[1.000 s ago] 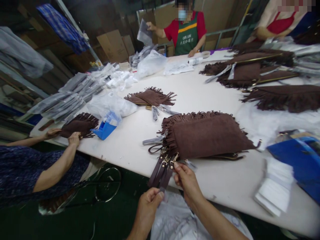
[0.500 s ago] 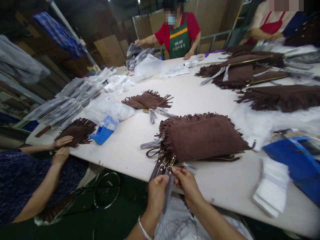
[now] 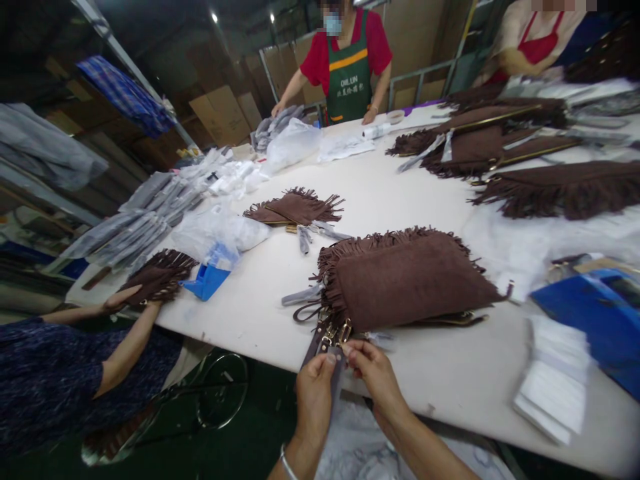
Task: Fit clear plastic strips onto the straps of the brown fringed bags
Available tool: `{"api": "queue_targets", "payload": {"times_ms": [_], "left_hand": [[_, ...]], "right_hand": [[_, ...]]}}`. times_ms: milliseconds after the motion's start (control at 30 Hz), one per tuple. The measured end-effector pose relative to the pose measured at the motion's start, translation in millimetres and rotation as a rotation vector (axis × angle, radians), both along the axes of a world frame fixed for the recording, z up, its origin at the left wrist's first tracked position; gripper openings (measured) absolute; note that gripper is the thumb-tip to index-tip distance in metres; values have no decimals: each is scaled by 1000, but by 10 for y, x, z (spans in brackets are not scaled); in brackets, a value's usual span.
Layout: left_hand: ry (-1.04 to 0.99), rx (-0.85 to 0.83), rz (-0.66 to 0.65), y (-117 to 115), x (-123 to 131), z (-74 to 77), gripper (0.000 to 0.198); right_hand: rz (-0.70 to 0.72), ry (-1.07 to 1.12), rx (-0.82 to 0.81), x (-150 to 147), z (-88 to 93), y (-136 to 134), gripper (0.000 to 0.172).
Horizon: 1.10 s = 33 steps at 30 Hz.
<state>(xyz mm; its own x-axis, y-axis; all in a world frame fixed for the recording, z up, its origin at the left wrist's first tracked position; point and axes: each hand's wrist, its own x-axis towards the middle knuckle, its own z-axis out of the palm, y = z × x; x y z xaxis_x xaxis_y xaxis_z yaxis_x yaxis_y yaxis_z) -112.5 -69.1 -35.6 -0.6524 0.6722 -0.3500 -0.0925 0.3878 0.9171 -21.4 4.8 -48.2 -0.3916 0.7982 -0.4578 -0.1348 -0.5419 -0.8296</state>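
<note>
A brown fringed suede bag [image 3: 405,277] lies on the white table [image 3: 260,293] in front of me. Its brown straps [image 3: 323,343] with gold buckles hang over the near edge. My left hand [image 3: 315,393] is closed around a strap just below the buckles. My right hand [image 3: 373,370] pinches the strap end beside it, fingertips almost touching the left thumb. A grey plastic sleeve [image 3: 336,383] hangs between my hands.
Several more brown fringed bags [image 3: 500,143] lie at the far right, one smaller [image 3: 295,207] mid-table. A blue tray [image 3: 595,317] and white paper stacks [image 3: 555,387] sit at right. A seated person [image 3: 65,373] at left handles a fringed piece [image 3: 160,277]. Two people stand at the far end.
My left hand rose from below the table edge to the strap and closed on it beside my right hand. The person at left shifted both hands on the fringed piece.
</note>
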Motion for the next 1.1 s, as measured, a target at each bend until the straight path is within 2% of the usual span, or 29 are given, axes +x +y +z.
{"api": "queue_targets", "payload": {"times_ms": [167, 400, 533, 700, 867, 1100], "left_hand": [[-53, 52, -26, 74, 34, 65, 37], [-89, 76, -4, 182, 64, 101, 35], [-134, 80, -7, 240, 94, 136, 32], [-99, 80, -9, 263, 123, 140, 30], [63, 48, -40, 278, 111, 189, 27], [204, 32, -113, 302, 105, 268, 29]], "right_hand": [[62, -18, 29, 47, -2, 10, 18], [148, -153, 357, 210, 29, -21, 31], [120, -173, 292, 262, 28, -111, 41], [63, -194, 176, 228, -48, -177, 43], [48, -32, 22, 211, -151, -148, 40], [19, -25, 4, 221, -135, -79, 39]]}}
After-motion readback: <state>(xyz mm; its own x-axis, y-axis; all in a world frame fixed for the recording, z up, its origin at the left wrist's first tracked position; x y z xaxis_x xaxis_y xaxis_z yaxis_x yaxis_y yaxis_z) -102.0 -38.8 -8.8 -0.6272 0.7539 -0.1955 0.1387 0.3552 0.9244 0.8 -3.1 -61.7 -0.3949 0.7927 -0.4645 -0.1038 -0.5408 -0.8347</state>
